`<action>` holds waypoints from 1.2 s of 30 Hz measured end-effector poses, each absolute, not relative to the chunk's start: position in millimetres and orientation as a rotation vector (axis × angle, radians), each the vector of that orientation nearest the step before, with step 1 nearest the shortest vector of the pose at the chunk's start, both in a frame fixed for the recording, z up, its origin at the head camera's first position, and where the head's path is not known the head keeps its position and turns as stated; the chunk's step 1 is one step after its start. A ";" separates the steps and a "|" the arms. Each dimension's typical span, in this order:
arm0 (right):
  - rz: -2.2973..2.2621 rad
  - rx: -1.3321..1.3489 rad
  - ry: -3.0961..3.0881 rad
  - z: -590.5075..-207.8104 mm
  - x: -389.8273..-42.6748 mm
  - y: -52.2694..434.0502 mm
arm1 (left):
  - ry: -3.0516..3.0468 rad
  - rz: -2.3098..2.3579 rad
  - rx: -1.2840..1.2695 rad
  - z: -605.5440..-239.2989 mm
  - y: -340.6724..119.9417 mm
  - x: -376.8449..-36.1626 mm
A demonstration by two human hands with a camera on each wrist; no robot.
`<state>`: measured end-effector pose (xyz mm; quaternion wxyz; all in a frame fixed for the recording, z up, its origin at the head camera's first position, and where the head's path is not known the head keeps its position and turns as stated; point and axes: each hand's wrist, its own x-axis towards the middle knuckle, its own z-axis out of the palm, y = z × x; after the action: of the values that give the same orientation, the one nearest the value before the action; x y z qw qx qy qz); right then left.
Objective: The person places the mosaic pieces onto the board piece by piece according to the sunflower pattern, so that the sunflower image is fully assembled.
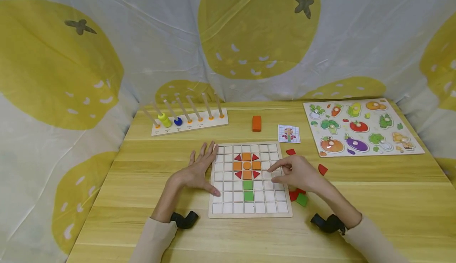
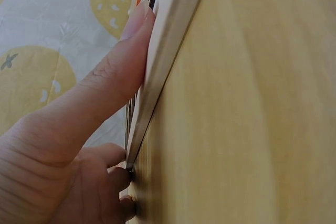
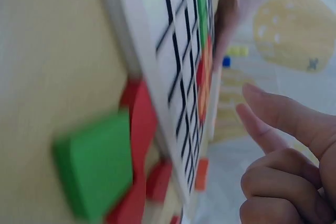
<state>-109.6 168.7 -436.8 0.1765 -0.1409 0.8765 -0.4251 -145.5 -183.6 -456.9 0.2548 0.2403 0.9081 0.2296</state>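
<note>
From the head view we see the grid board (image 1: 250, 180) lying mid-table, our left hand (image 1: 198, 171) spread flat on its left edge, our right hand (image 1: 296, 174) hovering over its right side — fingers loosely extended, holding nothing. Only the right wrist view shows the green square (image 3: 97, 163) and red pieces (image 3: 140, 124) close up beside the board, on a wooden table (image 1: 374, 207) backed by lemon-print cloth (image 1: 71, 57).

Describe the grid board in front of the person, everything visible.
The grid board is a flat, pale wooden square lying on the table, its white face ruled into small cells. Orange squares, an orange circle and red triangles form a flower near its top centre, with two green squares stacked below as a stem; other cells are bare. The left hand rests open at its left edge, thumb on the face. The right hand hovers over its right side, forefinger extended. Loose red and green pieces lie beside its right edge.
</note>
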 end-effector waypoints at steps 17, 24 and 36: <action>-1.104 -0.160 2.550 -447.0 -141.4 249.3 | 2.464 0.639 0.667 -457.4 -184.4 -144.6; -1.077 -0.168 2.546 -453.9 -142.2 245.3 | 2.465 0.625 0.657 -459.6 -184.8 -146.1; -1.143 -0.299 2.530 -454.3 -140.8 236.6 | 2.460 0.646 0.662 -458.4 -184.8 -145.5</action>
<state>-140.8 236.6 -454.3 0.1740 -0.1056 0.8923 -0.4031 -145.5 -184.8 -458.4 0.2540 0.2438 0.9052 0.2378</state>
